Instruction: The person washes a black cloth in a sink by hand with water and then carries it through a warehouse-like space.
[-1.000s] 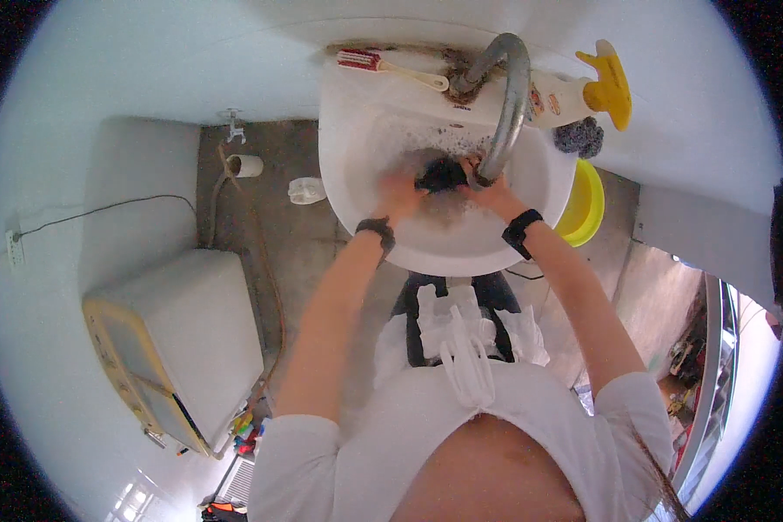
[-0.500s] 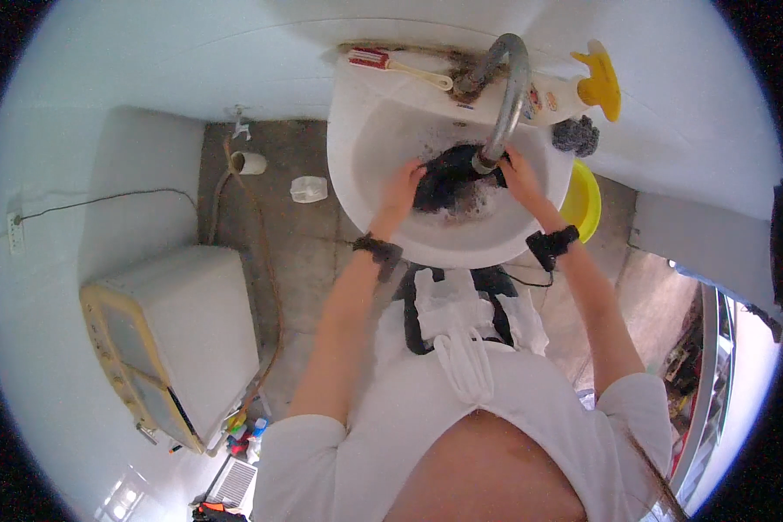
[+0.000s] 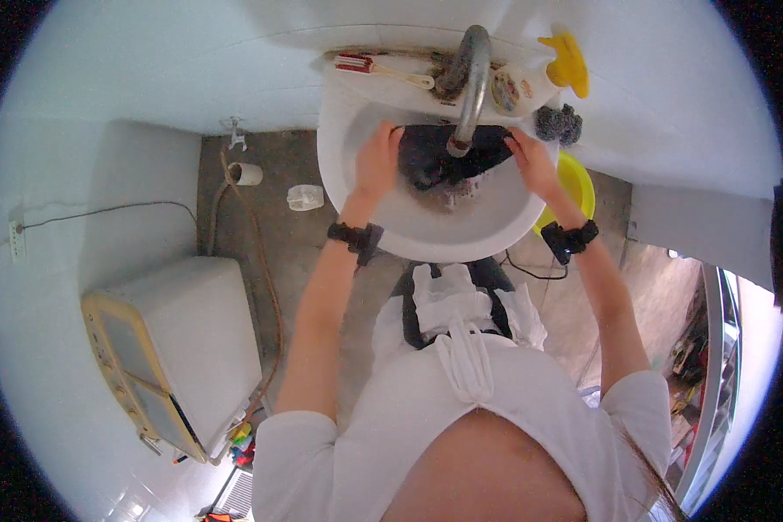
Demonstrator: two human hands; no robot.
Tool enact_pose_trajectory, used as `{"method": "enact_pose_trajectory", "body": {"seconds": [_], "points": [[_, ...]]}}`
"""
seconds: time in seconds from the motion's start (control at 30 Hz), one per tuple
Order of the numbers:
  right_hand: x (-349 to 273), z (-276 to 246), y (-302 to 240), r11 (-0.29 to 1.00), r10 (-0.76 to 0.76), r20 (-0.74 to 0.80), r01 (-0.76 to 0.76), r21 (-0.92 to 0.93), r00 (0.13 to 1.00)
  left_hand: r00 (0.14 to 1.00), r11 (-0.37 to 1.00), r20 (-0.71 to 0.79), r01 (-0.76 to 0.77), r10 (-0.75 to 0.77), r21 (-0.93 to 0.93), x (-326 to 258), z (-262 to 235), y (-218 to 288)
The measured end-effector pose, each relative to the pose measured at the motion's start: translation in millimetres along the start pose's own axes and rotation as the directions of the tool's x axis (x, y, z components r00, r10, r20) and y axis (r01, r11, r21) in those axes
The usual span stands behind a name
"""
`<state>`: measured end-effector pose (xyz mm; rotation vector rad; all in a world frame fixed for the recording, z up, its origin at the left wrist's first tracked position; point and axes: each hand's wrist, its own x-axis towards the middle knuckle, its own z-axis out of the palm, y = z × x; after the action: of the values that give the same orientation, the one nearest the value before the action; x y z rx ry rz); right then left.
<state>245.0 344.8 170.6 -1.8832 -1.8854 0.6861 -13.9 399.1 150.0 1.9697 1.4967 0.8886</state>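
A dark wet cloth (image 3: 435, 157) is stretched out in the white round sink (image 3: 496, 230), right under the grey curved tap (image 3: 471, 83). My left hand (image 3: 378, 161) grips the cloth's left end. My right hand (image 3: 531, 161) holds its right end. Both wrists wear black bands. The hands are apart, with the cloth spread between them below the spout.
On the sink's back ledge lie a red-and-white brush (image 3: 383, 68), a soap dish (image 3: 506, 89), a yellow glove-shaped thing (image 3: 568, 63) and a dark scrubber (image 3: 558, 123). A yellow basin (image 3: 578, 178) sits under the sink's right. A white machine (image 3: 170, 348) stands at left on the floor.
My hands have spread apart, pulling the bunched cloth out wide under the tap. The view has shifted so the sink sits higher and more central.
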Motion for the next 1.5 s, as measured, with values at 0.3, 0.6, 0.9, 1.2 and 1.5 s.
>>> {"method": "enact_pose_trajectory", "body": {"seconds": [0.3,0.6,0.9,1.2,1.5], "points": [[4,-39,2,0.965,-0.214,-0.233,0.242,0.098,0.949,0.906,0.908,0.272,-0.379,0.324,0.180,40,-61,22],[-42,-30,-15,0.995,-0.090,-0.034,0.088,-0.048,0.995,0.821,0.861,0.417,-0.485,0.390,0.152,5,-57,15],[-63,51,15,0.990,0.089,0.447,-0.127,0.054,0.890,0.681,0.929,0.725,-0.327,0.103,0.174,-57,-6,-48],[-24,77,-7,0.921,0.038,-0.030,-0.046,-0.386,0.999,0.875,0.759,0.404,-0.448,0.266,0.472,-39,49,-34],[-14,170,44,0.949,0.080,0.389,0.050,-0.312,0.918,0.685,0.813,0.727,-0.402,-0.038,0.421,-52,89,-51]]}}
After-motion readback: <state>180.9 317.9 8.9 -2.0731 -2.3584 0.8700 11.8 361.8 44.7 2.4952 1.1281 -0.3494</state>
